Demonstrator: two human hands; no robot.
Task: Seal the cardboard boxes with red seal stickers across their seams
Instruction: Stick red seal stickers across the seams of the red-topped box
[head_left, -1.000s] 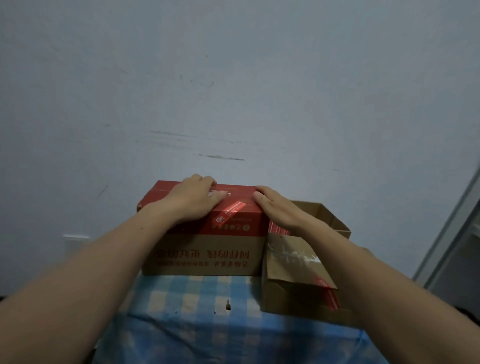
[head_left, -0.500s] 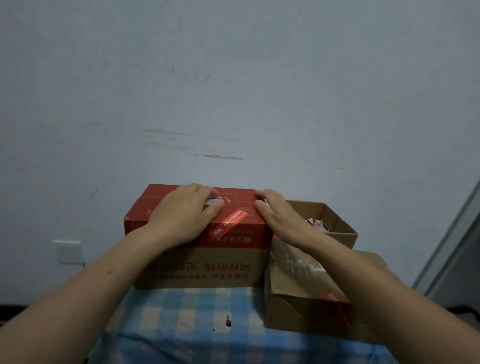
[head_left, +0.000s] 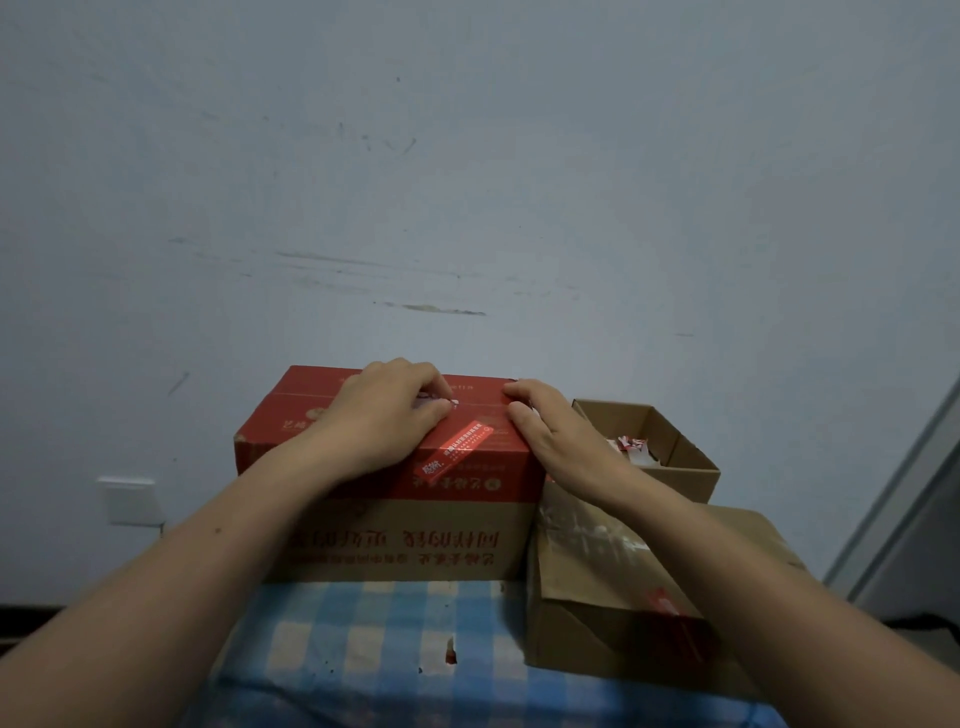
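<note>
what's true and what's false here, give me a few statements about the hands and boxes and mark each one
1. The left hand and the right hand both rest on the red-topped box. True.
2. A red sticker lies slantwise on that box's top, between the hands. True.
3. The small brown box at the back right is closed. False: it is open, with red and white scraps inside.
4. The cloth under the boxes is plain green. False: it is blue and white checked.

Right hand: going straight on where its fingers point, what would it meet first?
Likely only the bare top of the red-topped cardboard box, then its far edge and the grey wall; the left hand lies just off that line.
</note>
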